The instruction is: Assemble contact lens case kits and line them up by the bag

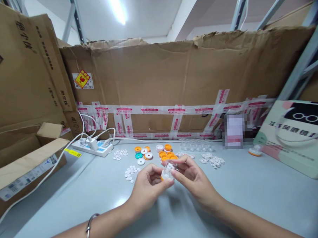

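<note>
Both my hands meet over the middle of the grey table [257,199]. My left hand [146,186] and my right hand [190,175] pinch a small round white-and-orange cap [168,173] between their fingertips, just above the tabletop. Behind them lie several orange, white and teal round caps [165,153]. Small white discs [131,173] are scattered to the left, and more white discs [212,160] to the right. A metal bangle [89,225] circles my left wrist.
A white power strip [93,148] with plugs and cables lies at the back left. An open cardboard box [24,163] stands at the left edge. A taped cardboard wall [173,90] closes the back. A printed box [294,137] stands at right, with a single orange-based cap [255,151] beside it.
</note>
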`<control>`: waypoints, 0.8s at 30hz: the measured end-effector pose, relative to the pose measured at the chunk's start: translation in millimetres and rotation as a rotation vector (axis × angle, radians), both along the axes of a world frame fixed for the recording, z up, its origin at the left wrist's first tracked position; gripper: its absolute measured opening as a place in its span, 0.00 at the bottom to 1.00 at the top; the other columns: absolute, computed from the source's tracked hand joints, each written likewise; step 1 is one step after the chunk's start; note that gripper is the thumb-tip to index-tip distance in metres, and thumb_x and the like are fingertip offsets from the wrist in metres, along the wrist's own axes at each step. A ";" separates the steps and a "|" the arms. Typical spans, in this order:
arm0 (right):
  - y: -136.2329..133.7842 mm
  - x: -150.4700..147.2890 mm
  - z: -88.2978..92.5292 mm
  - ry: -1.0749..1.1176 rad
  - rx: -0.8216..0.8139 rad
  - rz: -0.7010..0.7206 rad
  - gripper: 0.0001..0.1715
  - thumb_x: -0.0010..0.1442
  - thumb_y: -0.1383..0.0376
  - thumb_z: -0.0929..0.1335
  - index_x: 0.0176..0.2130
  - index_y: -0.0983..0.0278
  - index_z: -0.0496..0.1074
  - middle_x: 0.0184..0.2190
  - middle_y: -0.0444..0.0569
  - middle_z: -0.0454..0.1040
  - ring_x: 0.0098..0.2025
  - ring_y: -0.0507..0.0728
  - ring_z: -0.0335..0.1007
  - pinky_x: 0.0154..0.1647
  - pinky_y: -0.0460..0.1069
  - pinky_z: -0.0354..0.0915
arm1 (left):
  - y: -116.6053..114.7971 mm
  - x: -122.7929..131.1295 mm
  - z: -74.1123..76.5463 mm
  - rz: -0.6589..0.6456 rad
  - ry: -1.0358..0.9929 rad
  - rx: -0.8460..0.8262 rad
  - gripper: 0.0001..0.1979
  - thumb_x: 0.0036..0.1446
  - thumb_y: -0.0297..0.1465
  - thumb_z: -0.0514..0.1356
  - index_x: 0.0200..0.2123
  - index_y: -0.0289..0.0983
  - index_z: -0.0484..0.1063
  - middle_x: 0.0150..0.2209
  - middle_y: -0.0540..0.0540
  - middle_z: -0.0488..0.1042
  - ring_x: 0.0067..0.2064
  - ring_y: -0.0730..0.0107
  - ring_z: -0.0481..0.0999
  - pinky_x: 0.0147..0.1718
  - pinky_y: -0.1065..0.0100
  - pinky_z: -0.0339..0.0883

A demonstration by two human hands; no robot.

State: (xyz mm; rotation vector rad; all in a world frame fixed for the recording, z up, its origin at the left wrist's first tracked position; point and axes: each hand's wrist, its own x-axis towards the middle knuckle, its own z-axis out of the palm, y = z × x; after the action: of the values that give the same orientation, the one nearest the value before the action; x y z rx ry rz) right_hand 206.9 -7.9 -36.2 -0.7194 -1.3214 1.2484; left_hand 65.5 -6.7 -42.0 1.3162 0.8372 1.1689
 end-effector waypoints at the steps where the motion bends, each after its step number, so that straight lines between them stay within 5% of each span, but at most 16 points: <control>1: 0.2 -0.4 -1.3 0.000 0.017 -0.044 0.13 0.47 0.59 0.72 0.30 0.59 0.64 0.32 0.43 0.68 0.39 0.54 0.66 0.43 0.50 0.63 | -0.2 0.6 0.0 0.010 0.009 -0.002 0.14 0.39 0.33 0.68 0.26 0.34 0.66 0.25 0.51 0.71 0.27 0.74 0.71 0.29 0.72 0.63; 4: 0.8 0.2 -4.3 -0.009 0.035 -0.138 0.15 0.44 0.59 0.73 0.28 0.59 0.65 0.29 0.41 0.65 0.36 0.53 0.65 0.39 0.48 0.64 | -0.9 1.9 0.2 0.022 0.032 -0.022 0.15 0.37 0.33 0.68 0.24 0.34 0.65 0.22 0.53 0.70 0.25 0.75 0.70 0.27 0.73 0.62; 10: -0.4 4.8 1.0 0.027 -0.036 0.051 0.11 0.51 0.57 0.70 0.33 0.58 0.66 0.37 0.45 0.71 0.43 0.55 0.66 0.45 0.51 0.62 | 1.0 0.8 -1.6 -0.015 -0.049 -0.022 0.15 0.39 0.32 0.68 0.27 0.35 0.65 0.24 0.53 0.71 0.27 0.75 0.71 0.28 0.73 0.63; 15: 3.3 4.7 -1.5 0.025 0.011 -0.076 0.13 0.45 0.60 0.73 0.29 0.58 0.68 0.32 0.42 0.70 0.39 0.53 0.66 0.41 0.48 0.63 | 2.0 1.2 -2.9 -0.034 -0.030 -0.026 0.13 0.40 0.30 0.67 0.27 0.33 0.66 0.24 0.53 0.71 0.26 0.78 0.69 0.28 0.75 0.62; 19: 4.1 4.4 -2.0 0.031 -0.027 0.012 0.10 0.49 0.58 0.70 0.33 0.58 0.68 0.37 0.45 0.71 0.42 0.55 0.66 0.45 0.51 0.62 | 0.7 0.6 -1.7 -0.031 -0.052 -0.028 0.13 0.41 0.31 0.67 0.28 0.33 0.66 0.25 0.52 0.72 0.28 0.77 0.70 0.30 0.74 0.63; 24: 2.4 3.6 -1.4 0.029 -0.007 -0.044 0.12 0.46 0.58 0.72 0.31 0.58 0.67 0.33 0.42 0.70 0.38 0.54 0.66 0.41 0.49 0.62 | -1.0 0.4 -0.2 -0.044 -0.039 -0.049 0.14 0.40 0.30 0.67 0.27 0.33 0.65 0.24 0.53 0.71 0.27 0.77 0.70 0.29 0.74 0.62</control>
State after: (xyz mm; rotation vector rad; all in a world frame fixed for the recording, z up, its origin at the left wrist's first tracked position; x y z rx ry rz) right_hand 210.5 -5.5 -37.5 -0.7291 -1.2719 1.2239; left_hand 65.9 -7.7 -42.1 1.2624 0.8000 1.1294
